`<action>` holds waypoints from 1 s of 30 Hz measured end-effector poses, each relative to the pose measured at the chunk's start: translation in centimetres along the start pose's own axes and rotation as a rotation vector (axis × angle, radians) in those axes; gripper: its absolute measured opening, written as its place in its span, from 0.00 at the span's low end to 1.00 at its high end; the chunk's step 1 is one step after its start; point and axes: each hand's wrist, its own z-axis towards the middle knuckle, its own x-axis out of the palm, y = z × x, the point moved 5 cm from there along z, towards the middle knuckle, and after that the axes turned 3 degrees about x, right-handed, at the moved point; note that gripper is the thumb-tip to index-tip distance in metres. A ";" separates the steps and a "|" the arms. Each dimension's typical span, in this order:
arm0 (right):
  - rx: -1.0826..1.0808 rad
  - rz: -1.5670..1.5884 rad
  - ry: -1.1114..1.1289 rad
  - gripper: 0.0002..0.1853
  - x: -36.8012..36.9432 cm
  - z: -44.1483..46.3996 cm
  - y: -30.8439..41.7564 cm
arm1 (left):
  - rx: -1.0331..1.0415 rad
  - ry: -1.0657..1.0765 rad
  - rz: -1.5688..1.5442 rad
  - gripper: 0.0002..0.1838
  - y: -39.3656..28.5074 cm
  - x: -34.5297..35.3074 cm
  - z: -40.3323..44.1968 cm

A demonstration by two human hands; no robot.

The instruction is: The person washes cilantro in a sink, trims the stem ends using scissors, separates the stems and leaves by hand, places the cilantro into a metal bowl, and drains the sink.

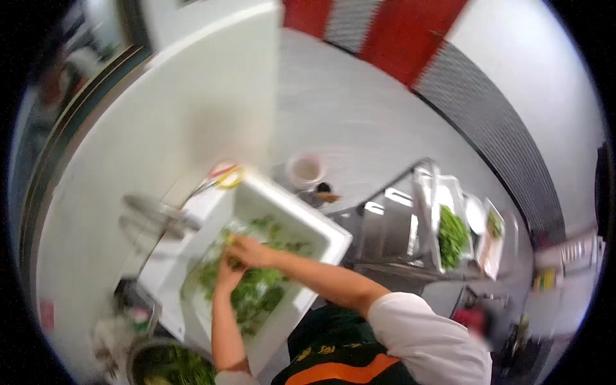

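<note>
1. Head view: leafy greens (253, 300) are spread across the bottom of the white sink (335, 242).
2. Left hand (229, 272) and right hand (254, 251) are set together above them, fingers curled inward; whether anything is gripped cannot be told, detail being blurred.
3. Red- and yellow-handled tools (229, 178) are laid at the sink's back corner, near the faucet (181, 219).
4. More greens are held in a white tray (442, 201), well apart at right.

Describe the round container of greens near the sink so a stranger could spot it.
Start at the big white sink, then go down to the bottom edge of the picture, left of the left forearm. A round container there, partly cut off, holds leafy greens. Its curved rim sets it apart from the straight-sided sink.
</note>
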 end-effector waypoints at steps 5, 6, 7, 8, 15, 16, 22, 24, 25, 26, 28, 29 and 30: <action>-0.291 -0.132 -0.171 0.10 -1.3 -4.9 4.5 | -0.067 0.064 -0.312 0.30 5.0 -0.2 1.5; -0.303 -0.083 -0.257 0.10 -2.0 -6.3 4.9 | -0.187 -0.016 -0.504 0.29 6.4 -0.8 1.7; -0.321 -0.031 -0.335 0.10 -2.2 -7.3 4.8 | -0.433 -0.151 -0.906 0.29 8.0 -1.0 1.8; -0.324 -0.036 -0.364 0.10 -1.9 -7.4 2.6 | -0.426 -0.126 -0.889 0.29 8.0 -0.9 1.7; -0.125 -0.066 -0.351 0.10 -3.9 -8.1 -4.0 | 0.000 -0.106 0.204 0.26 7.8 -3.6 3.4; -0.165 -0.005 -0.311 0.11 -5.2 -9.7 -1.9 | -0.029 -0.184 0.177 0.25 7.9 -3.8 4.2; -0.356 0.261 -0.235 0.11 -16.0 -20.4 4.1 | 0.059 -0.380 -0.235 0.19 10.4 -6.2 6.8; -0.326 0.301 -0.177 0.12 -21.5 -26.9 6.8 | -0.030 -0.444 -0.166 0.18 8.7 -6.1 5.9; -0.292 0.285 -0.151 0.13 -24.0 -30.3 7.5 | -0.119 -0.510 -0.098 0.18 8.1 -6.0 4.9; -0.282 0.268 -0.263 0.13 -26.6 -33.4 7.2 | -0.088 -0.523 -0.113 0.18 8.2 -5.9 4.3; -0.069 0.306 -0.293 0.12 -31.0 -39.0 7.0 | -0.155 -0.569 -0.134 0.18 8.8 -5.3 2.8; -0.019 0.219 -0.308 0.12 -33.2 -41.2 5.8 | -0.210 -0.597 -0.150 0.19 9.3 -5.1 1.7; 0.083 0.174 -0.349 0.13 -35.3 -43.3 4.1 | -0.239 -0.541 -0.133 0.19 9.5 -4.6 1.0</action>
